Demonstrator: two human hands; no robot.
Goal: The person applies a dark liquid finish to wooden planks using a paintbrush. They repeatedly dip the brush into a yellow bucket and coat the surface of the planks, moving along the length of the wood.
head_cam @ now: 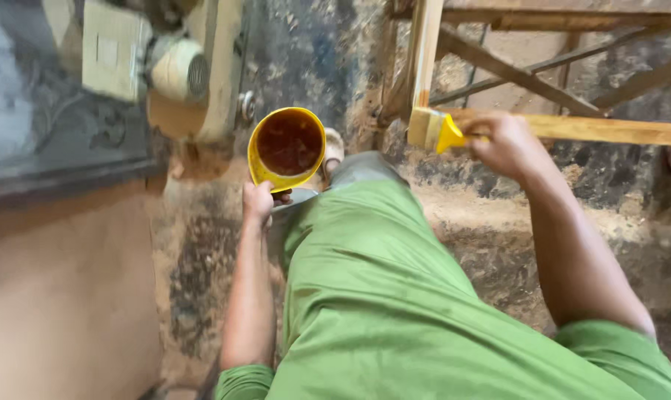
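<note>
A yellow cup (287, 148) of dark reddish-brown liquid is held low at the person's left side, gripped by the left hand (258, 201), whose fingers are closed around its lower edge. The liquid is seen to stand fairly high, and the cup is tilted slightly toward the camera; a spill onto the dusty floor (202, 252) or the green shirt (395, 296) is judged possible if the wrist is let drop. A paintbrush (433, 131) with a yellow handle is clamped in the right hand (507, 142), the fingers wrapped tight about the handle. The pale bristles are pressed against the upright post of a wooden frame (572, 127), where it meets a horizontal rail. The cup is kept well apart from the brush, across the body. Drips along the rail are judged likely if the brush is overloaded; sawdust from the floor could also be picked up into a wet coat. A pale machine housing (195, 74) stands just beyond the cup.
</note>
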